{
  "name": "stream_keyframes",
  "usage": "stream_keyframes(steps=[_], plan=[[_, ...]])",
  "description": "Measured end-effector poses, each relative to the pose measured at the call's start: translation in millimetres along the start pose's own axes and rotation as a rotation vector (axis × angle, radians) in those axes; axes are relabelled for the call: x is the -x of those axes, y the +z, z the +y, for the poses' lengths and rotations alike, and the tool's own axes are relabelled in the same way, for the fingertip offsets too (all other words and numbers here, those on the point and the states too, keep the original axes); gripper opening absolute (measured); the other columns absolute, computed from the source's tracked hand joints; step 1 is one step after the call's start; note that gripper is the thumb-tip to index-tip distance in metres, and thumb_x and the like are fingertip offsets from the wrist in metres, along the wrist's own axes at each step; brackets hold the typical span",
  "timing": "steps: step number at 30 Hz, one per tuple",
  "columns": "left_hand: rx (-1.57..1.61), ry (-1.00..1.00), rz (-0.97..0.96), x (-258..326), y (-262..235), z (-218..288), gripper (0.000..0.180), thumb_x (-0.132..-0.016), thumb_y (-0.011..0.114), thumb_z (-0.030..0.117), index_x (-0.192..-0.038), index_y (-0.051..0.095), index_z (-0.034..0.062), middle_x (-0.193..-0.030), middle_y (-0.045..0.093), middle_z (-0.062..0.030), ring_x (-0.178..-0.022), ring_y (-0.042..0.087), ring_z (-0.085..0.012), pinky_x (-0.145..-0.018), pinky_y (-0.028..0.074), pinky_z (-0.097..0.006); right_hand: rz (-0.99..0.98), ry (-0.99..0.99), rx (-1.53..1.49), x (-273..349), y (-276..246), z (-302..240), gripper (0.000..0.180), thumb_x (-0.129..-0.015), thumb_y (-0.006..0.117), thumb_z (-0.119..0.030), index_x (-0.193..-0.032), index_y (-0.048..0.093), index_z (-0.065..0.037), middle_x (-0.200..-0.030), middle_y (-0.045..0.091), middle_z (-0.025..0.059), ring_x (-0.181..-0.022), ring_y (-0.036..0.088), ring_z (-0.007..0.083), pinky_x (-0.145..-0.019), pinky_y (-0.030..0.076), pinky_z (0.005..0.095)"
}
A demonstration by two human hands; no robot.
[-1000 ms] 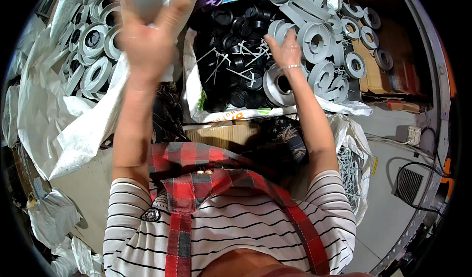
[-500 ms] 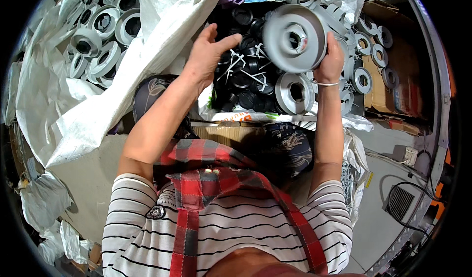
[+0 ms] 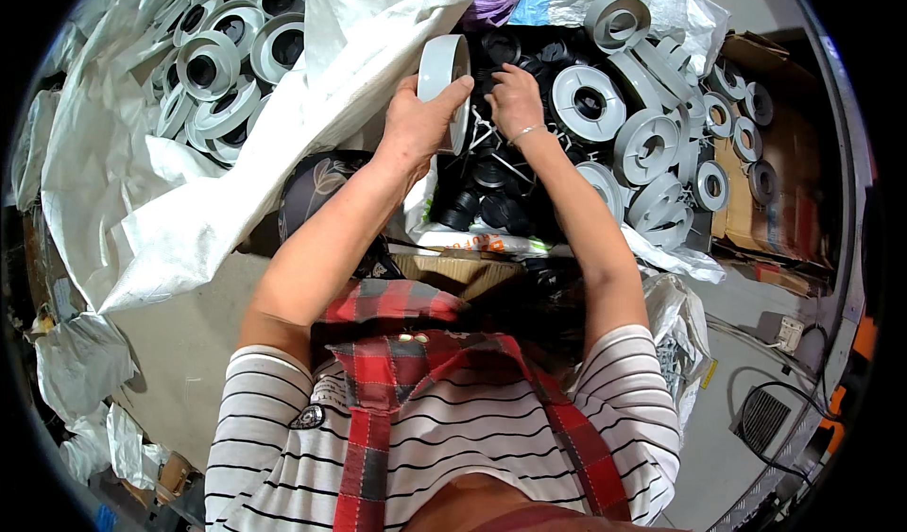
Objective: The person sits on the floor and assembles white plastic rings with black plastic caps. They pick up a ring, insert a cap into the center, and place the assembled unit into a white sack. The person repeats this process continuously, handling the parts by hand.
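Note:
My left hand (image 3: 416, 121) grips a grey round plastic flange (image 3: 440, 71) by its rim, holding it on edge beside the white sack. Just right of it, my right hand (image 3: 517, 105) reaches over a heap of black round plastic caps (image 3: 489, 173). Its fingers are bent together among the dark pieces; whatever they hold is hard to make out. Thin white plastic sticks (image 3: 515, 165) lie among the caps. Close to the right of that hand rests a wide grey flange (image 3: 588, 104) with a black centre.
A white woven sack (image 3: 222, 201) on the left bears several grey rings with black centres (image 3: 208, 64). More grey flanges (image 3: 647, 146) are piled to the right, beside an open cardboard box (image 3: 779, 182). A black cable (image 3: 746, 428) lies on the floor at lower right.
The grey flange has passed from my right hand to my left and now stands on edge. My right hand has moved left into the black caps.

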State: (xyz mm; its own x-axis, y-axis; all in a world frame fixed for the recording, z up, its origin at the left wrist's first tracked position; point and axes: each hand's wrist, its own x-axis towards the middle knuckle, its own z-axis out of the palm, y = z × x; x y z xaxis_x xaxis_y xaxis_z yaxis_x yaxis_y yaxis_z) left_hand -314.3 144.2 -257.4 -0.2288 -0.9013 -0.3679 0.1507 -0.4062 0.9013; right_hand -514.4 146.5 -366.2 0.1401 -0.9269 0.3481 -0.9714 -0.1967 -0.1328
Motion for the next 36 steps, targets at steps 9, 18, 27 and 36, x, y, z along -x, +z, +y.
stream_keyframes(steps=[9,18,27,36], plan=[[0.266,-0.242,-0.46,30.5,16.0,13.2,0.041,-0.09,0.057,0.031,-0.111,0.054,-0.004,-0.098,0.061,-0.0085,-0.082,0.061,-0.0155,-0.074,0.05,-0.033,0.017,0.443,-0.776,42.0,-145.6,-58.2,0.051,-0.068,0.076,-0.027,-0.107,0.058,0.0,-0.122,0.051,0.0249,-0.117,0.05,0.0298,-0.084,0.046,0.0332],[-0.053,-0.291,-0.649,28.8,8.7,10.7,0.044,-0.091,0.055,0.035,-0.112,0.055,-0.0031,-0.099,0.062,-0.0066,-0.084,0.06,-0.0127,-0.071,0.051,-0.03,-0.05,-0.037,-0.306,61.6,-172.8,-62.5,0.072,-0.059,0.079,-0.014,-0.121,0.044,-0.002,-0.116,0.047,0.0179,-0.105,0.047,0.0328,-0.091,0.041,0.038],[0.05,-0.092,-0.615,37.4,12.9,6.7,0.042,-0.09,0.058,0.031,-0.115,0.052,-0.0033,-0.101,0.061,-0.0081,-0.089,0.06,-0.0141,-0.078,0.05,-0.031,-0.611,0.997,-1.315,58.6,-168.3,-50.6,0.055,-0.078,0.068,-0.046,-0.089,0.059,0.007,-0.072,0.063,0.0116,-0.05,0.057,0.0145,-0.047,0.047,0.0274],[-0.514,0.501,-0.293,60.8,7.3,68.4,0.035,-0.084,0.066,0.031,-0.098,0.058,0.0002,-0.081,0.062,-0.0015,-0.073,0.057,-0.0112,-0.064,0.045,-0.024,-0.375,0.769,-1.458,43.6,-131.4,-30.2,0.064,-0.081,0.058,-0.057,-0.091,0.059,0.006,-0.082,0.065,0.0179,-0.075,0.066,0.0232,-0.061,0.055,0.0301]])
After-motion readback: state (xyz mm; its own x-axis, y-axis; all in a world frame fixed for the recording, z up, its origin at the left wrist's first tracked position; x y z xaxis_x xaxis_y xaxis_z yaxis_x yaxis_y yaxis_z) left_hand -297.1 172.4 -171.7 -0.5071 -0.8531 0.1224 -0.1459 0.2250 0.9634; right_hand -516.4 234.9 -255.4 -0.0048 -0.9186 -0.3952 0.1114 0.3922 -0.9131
